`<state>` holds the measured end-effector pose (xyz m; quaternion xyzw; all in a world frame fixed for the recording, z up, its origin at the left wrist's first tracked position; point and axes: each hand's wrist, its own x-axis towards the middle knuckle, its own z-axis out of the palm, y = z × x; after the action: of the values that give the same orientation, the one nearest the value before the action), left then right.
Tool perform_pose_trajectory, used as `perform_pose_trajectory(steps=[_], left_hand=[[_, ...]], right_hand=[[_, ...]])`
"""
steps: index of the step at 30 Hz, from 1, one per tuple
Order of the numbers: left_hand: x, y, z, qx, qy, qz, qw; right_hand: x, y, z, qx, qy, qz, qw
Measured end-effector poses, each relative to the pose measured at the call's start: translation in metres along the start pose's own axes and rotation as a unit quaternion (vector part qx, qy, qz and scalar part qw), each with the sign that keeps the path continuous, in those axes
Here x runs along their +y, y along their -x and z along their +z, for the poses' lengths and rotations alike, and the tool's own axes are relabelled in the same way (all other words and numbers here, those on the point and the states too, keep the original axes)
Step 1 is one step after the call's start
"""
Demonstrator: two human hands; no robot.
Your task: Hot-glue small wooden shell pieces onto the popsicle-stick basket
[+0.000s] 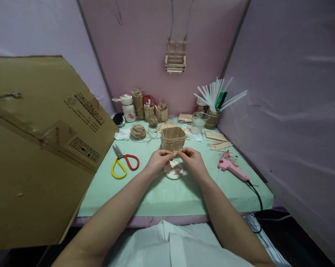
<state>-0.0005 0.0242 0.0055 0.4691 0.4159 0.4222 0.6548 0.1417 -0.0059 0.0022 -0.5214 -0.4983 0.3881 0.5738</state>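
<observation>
My left hand (158,162) and my right hand (193,162) meet at the middle of the table, fingertips pinched together. Between them is a small light-tan piece (175,152), too small to tell its kind. Just behind it stands a square tan basket (173,141) with a braided-looking rim; my fingers hide part of its lower front. Under my hands lies a round white dish (173,175) with brownish bits on it. Scissors (120,160) with one yellow and one red handle rest to the left, blades apart. Over on the right lies a pink glue gun (232,168).
A large cardboard sheet (45,155) leans in at left. Along the back are twine (138,131), a white bottle (128,109), a clear cup (200,120) and glue sticks (213,94) in a pot. Wooden sticks (216,137) lie right. The glue gun's cord (259,198) crosses the table edge.
</observation>
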Motion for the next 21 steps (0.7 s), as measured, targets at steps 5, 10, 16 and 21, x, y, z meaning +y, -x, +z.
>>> perform_pose_trajectory(steps=[5,10,16,21], left_hand=[[0.0016,0.0018,0.0018,0.003,-0.009,-0.003,1.000],[-0.0012,0.0009,0.0026,0.002,-0.002,0.000,1.000],[-0.0002,0.0025,0.0058,0.014,0.016,-0.007,1.000],[0.0037,0.0047,0.0070,0.015,0.039,-0.023,0.999]], right_hand=[[0.0002,-0.0004,-0.0006,0.005,-0.005,0.003,1.000],[-0.0010,-0.0001,-0.0002,0.010,-0.005,0.012,1.000],[-0.0014,-0.0005,-0.0003,0.012,-0.020,0.022,0.999],[0.0020,-0.0030,-0.0013,0.018,-0.019,0.025,0.999]])
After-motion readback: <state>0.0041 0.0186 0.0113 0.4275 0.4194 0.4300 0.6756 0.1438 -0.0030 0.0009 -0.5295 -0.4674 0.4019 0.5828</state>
